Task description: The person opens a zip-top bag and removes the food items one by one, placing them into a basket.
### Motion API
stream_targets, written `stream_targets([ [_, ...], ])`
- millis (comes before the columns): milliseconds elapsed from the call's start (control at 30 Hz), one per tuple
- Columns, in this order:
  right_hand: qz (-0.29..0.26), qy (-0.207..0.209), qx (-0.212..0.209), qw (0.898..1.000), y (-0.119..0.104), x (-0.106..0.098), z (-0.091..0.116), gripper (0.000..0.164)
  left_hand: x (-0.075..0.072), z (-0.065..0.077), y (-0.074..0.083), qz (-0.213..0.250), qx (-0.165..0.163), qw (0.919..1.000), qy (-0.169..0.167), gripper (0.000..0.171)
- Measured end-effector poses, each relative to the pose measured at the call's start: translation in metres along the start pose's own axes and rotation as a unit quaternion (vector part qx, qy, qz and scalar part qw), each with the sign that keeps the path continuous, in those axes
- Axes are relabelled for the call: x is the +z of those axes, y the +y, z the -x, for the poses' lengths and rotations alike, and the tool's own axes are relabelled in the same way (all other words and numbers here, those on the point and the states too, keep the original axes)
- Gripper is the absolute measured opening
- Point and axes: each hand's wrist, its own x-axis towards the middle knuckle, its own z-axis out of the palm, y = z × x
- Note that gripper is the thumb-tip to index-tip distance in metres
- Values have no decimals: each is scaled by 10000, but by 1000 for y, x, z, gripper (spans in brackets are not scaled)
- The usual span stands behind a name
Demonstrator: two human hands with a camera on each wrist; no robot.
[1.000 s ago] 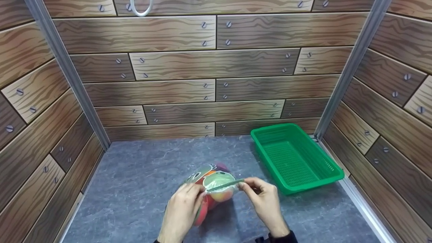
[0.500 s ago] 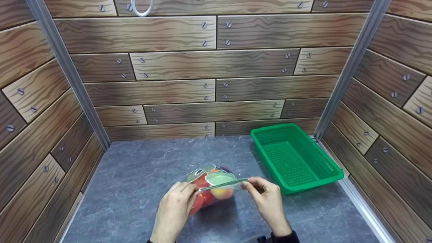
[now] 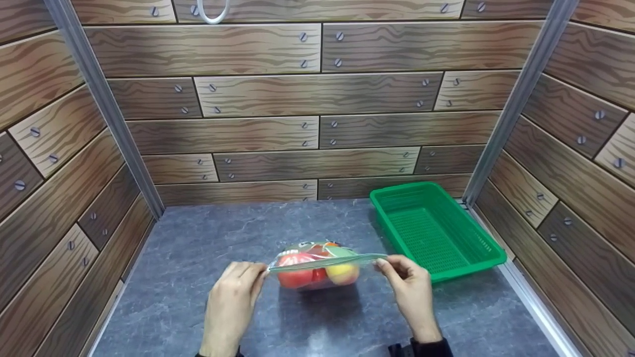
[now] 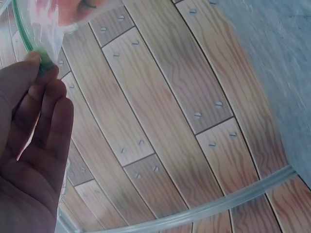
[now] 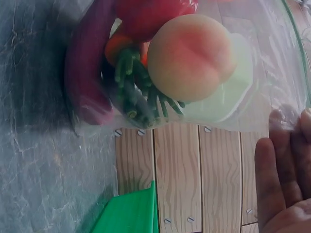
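Note:
A clear zip bag [image 3: 321, 263] full of produce stands on the table, its green zip strip [image 3: 342, 260] stretched nearly level across the top. At the strip's left end my left hand [image 3: 230, 300] pinches the corner between thumb and fingers. The opposite corner is held by my right hand [image 3: 411, 296] in the same kind of pinch. Through the plastic show a red round fruit or vegetable [image 3: 296, 270] and a peach [image 3: 342, 273]. The right wrist view adds a purple eggplant [image 5: 86, 73] and a bunch of green stems [image 5: 129, 68] beside something orange.
A green perforated basket [image 3: 431, 276] sits at the back right of the grey marbled table [image 3: 208, 238], close to my right hand. Wood-pattern walls [image 3: 258, 94] enclose the back and both sides. A white ring [image 3: 213, 20] hangs high on the back wall.
My hands have moved apart, the left one to the left and the right one to the right. The zip strip is pulled longer and more level, and the red item shows more fully.

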Motion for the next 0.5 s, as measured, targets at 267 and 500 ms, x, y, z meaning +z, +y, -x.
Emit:
stream_targets([
  [267, -18, 42, 151, 9999, 1, 1, 2, 8, 4, 4, 5, 120, -371, 9966, -720, 6],
  [500, -227, 39, 335, 9992, 5, 6, 2, 11, 11, 9, 8, 354, -298, 9912, -1238, 5],
])
